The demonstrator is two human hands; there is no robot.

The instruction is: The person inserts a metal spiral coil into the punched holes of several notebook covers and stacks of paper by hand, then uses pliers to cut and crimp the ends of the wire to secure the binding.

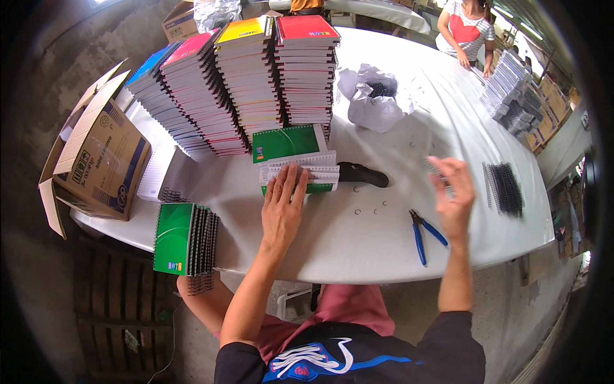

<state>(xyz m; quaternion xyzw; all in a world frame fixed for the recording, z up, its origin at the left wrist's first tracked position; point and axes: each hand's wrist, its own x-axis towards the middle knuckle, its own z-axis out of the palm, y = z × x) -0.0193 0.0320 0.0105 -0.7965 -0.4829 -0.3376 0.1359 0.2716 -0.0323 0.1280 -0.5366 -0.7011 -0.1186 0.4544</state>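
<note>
My left hand (284, 203) lies with fingers stretched over punched white page stacks (320, 159), which rest beside a green notebook cover (288, 144). Another green strip shows under the pages near my fingertips. Against their right end sits a curved black handle-like piece (366, 174); its kind is unclear. Raised over the table on the right, my right hand (455, 198) is closed and somewhat blurred, pinching what looks like a wire binding coil (440, 176). Below it and to the left lie blue-handled cutting pliers (419, 235). Small wire rings (358, 212) are scattered near the black piece.
Tall stacks of spiral notebooks (249, 83) stand at the back left. Green spiral notebooks (173, 238) lean at the near left edge, by an open carton (102, 160). Black coils (504, 189) lie far right; crumpled white wrapping (374, 112) sits behind. Another person (470, 32) works across the table.
</note>
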